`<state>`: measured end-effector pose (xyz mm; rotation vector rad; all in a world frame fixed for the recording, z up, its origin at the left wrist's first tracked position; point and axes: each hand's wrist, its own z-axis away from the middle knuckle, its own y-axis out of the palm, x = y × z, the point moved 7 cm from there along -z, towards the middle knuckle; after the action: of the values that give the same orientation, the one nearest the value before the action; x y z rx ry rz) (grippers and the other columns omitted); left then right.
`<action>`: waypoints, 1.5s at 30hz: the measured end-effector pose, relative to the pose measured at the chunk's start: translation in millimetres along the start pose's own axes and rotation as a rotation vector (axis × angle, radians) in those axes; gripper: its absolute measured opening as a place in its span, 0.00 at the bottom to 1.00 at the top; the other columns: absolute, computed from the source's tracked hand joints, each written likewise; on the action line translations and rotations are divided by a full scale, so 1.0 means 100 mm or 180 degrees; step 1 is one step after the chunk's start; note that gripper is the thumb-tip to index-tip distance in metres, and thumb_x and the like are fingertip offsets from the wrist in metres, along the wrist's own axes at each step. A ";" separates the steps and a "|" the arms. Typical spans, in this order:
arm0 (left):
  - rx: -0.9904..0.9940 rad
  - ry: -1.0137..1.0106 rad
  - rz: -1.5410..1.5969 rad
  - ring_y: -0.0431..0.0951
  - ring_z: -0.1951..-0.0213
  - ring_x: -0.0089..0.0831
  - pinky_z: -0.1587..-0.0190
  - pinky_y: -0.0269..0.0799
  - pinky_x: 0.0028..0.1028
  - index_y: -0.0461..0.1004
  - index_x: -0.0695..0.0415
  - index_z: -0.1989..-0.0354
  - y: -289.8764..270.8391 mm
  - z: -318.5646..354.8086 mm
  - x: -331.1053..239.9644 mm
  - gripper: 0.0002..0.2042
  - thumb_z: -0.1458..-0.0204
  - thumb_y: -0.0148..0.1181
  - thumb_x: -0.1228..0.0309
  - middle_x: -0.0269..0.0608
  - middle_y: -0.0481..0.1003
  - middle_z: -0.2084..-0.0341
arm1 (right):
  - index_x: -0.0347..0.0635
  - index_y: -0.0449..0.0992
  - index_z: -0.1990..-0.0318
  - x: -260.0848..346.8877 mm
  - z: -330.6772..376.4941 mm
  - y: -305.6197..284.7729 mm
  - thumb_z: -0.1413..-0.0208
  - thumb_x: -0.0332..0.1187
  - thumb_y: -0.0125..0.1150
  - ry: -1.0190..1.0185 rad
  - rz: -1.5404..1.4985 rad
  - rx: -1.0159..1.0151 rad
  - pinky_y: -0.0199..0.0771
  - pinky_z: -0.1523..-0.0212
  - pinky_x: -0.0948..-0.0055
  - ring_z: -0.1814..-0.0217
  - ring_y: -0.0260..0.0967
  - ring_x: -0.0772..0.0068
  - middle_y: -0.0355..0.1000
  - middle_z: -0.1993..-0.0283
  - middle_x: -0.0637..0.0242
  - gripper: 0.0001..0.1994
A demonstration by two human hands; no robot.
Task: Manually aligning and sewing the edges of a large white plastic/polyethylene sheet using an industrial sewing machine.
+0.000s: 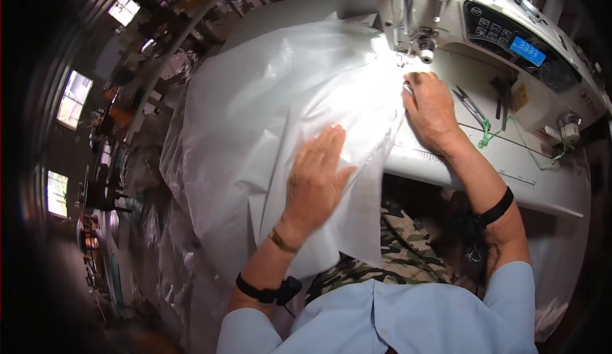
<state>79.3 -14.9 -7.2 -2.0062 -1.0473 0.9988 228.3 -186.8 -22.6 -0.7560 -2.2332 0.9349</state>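
The big white plastic sheet [268, 118] drapes off the table [542, 182] toward the floor; its hanging weight could drag the seam crooked under the sewing machine [503, 29]. The left hand [315, 175] lies flat and open on the sheet. The right hand [430, 108] pinches its edge close to the needle [401, 57], where fingertips risk a prick.

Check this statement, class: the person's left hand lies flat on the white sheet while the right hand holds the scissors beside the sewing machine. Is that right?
Not quite. The left hand does lie flat on the white sheet, but the right hand rests at the sheet's edge near the needle of the sewing machine. The scissors lie untouched beside it, as the head view shows.
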 end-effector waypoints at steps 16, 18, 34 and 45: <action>0.0171 0.0587 0.0245 0.70 0.37 0.38 0.32 0.57 0.39 0.74 0.55 0.41 -0.02 -0.17 1.14 0.24 0.36 0.50 0.50 0.39 0.73 0.40 | 0.37 0.81 0.68 1.47 1.72 0.56 0.44 0.49 0.64 0.1144 -0.2512 0.1902 0.74 0.65 0.62 0.69 0.76 0.55 0.77 0.72 0.54 0.20; 0.0094 0.0502 0.0198 0.70 0.37 0.38 0.33 0.58 0.39 0.74 0.54 0.41 -0.04 -0.17 1.15 0.23 0.36 0.51 0.51 0.39 0.73 0.40 | 0.34 0.81 0.68 1.61 1.91 0.82 0.44 0.57 0.61 0.1364 -0.2689 0.2506 0.73 0.63 0.60 0.70 0.75 0.55 0.77 0.73 0.52 0.27; 0.0109 0.0385 0.0425 0.70 0.37 0.38 0.33 0.59 0.39 0.74 0.54 0.42 -0.04 -0.16 1.17 0.23 0.38 0.54 0.51 0.40 0.74 0.42 | 0.32 0.80 0.61 0.50 2.47 -0.36 0.41 0.38 0.63 0.1999 -0.3498 0.2796 0.73 0.55 0.69 0.58 0.75 0.73 0.78 0.66 0.65 0.15; 0.0391 0.0169 0.0575 0.67 0.35 0.44 0.30 0.53 0.41 0.71 0.59 0.40 -0.06 -0.11 1.05 0.31 0.42 0.57 0.45 0.49 0.71 0.40 | 0.32 0.74 0.57 1.18 1.90 -0.67 0.44 0.39 0.66 0.0490 -0.1681 0.0890 0.73 0.59 0.57 0.64 0.75 0.50 0.76 0.63 0.51 0.17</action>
<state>127.4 76.0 -30.3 -2.0407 -0.7681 1.0699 -1.0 -225.8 -45.3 -0.0936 -1.9626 0.8590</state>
